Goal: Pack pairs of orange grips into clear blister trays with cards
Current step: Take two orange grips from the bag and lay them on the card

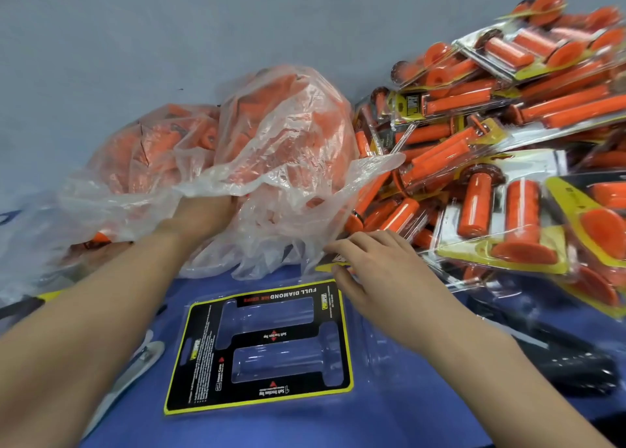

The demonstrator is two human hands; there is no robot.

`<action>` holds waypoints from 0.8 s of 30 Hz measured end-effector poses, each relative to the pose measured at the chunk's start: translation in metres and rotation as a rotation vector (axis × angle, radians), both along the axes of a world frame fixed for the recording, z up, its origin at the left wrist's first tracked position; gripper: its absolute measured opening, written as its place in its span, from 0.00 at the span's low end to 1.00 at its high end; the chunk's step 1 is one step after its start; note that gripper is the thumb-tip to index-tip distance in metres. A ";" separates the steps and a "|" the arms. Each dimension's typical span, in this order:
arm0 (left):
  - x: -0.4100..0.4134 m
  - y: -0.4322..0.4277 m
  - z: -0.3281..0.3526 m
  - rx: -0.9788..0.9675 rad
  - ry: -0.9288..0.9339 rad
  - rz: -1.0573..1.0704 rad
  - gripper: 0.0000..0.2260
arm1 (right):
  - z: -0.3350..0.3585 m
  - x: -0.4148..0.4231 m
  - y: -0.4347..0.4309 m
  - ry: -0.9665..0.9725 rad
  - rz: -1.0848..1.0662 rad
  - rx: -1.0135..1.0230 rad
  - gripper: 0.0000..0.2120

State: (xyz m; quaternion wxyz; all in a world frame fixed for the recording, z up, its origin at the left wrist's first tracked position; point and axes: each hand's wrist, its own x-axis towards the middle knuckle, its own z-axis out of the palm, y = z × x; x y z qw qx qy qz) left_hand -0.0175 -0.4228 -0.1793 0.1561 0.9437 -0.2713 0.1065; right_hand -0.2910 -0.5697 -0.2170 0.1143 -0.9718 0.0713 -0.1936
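A clear blister tray with a black and yellow card (261, 349) lies flat on the blue table, its two grip cavities empty. Behind it sit clear plastic bags (271, 149) full of loose orange grips. My left hand (203, 214) reaches into the mouth of the middle bag; its fingers are hidden under the plastic. My right hand (369, 261) rests at the bag's lower right edge, fingers fairly straight, touching the plastic and a yellow card corner (333, 266).
A tall heap of packed blister trays (508, 136) with orange grips fills the right side. A black object (572, 366) lies at the right on the blue table (406, 413). A white and grey object (135, 366) lies at the left. A grey wall stands behind.
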 end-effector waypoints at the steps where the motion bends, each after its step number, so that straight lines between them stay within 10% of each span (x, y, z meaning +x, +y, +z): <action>1: -0.003 0.002 0.010 -0.001 -0.012 -0.003 0.12 | 0.001 0.001 0.002 -0.016 0.006 0.006 0.18; 11: -0.151 0.083 0.027 0.311 -0.436 -0.422 0.23 | 0.002 0.015 0.037 -0.156 0.294 0.581 0.28; 16: -0.153 0.083 0.003 0.209 -0.669 -0.514 0.24 | -0.007 0.016 0.044 -0.097 0.294 0.420 0.20; 19: -0.151 0.088 -0.004 -0.197 -0.332 -0.354 0.29 | -0.008 0.014 0.040 -0.186 0.229 0.487 0.16; 24: -0.152 0.093 -0.017 -0.640 0.053 -0.261 0.09 | -0.012 0.010 0.044 -0.269 0.158 0.569 0.14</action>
